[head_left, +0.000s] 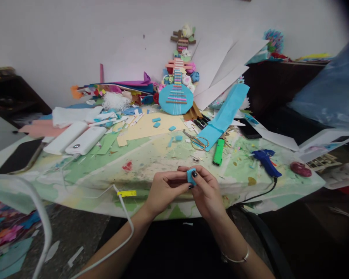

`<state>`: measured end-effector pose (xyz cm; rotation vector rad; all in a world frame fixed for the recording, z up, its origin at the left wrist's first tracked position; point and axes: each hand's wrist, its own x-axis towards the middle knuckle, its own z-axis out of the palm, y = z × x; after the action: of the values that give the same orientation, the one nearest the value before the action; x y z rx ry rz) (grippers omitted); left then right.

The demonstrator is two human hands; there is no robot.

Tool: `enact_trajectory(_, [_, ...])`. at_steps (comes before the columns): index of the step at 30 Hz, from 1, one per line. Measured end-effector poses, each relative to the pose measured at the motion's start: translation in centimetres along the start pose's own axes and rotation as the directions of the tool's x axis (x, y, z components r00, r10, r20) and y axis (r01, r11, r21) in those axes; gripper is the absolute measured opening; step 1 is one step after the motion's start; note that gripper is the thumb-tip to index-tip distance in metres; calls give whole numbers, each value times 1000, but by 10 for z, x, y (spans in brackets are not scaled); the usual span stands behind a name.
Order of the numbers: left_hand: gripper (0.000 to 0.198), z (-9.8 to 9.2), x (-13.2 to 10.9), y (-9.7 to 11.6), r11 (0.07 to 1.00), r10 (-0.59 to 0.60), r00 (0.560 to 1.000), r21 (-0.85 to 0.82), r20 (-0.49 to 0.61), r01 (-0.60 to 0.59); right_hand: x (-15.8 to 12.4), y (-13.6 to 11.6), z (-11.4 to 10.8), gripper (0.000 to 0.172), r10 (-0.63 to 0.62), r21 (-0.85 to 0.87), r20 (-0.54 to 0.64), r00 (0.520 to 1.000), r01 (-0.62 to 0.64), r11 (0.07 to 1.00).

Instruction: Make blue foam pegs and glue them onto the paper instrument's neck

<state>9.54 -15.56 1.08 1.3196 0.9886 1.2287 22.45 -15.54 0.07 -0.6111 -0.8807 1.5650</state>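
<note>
Between the fingertips of both hands is a small blue paper-covered piece (190,176), held just above the table's front edge. My left hand (166,190) pinches it from the left, and my right hand (208,190) grips it with thumb and fingers from the right. Similar small blue pieces (172,128) lie on a cream sheet (145,126) further back. Beyond my hands are gold-handled scissors (199,142), partly on a strip of blue crepe paper (223,116), and a green lighter (218,152).
A blue glue gun (266,162) with a black cord lies at the right. White power banks (85,140) and a phone (20,155) sit at the left. A decorated blue paper guitar (176,99) leans on the wall. A white cable (125,209) crosses above my left forearm.
</note>
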Motion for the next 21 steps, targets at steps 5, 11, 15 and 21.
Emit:
enact_trajectory(5, [20,-7,2,-4,981,-12,998,193,-63,24,40,-10,-10,11,-158,-479,77,984,175,860])
enact_trajectory(11, [19,-14,2,-15,951,39,993,309,-107,-4,159,-12,15,15,83,-795,576,813,580,-178])
enact_trajectory(15, [16,-25,5,-14,906,143,978,417,-151,-68,214,9,42,15,338,-624,664,666,744,-240])
enact_trajectory(21, [14,-54,19,-5,856,263,944,499,-198,-134,238,26,58,21,535,-521,667,518,838,-163])
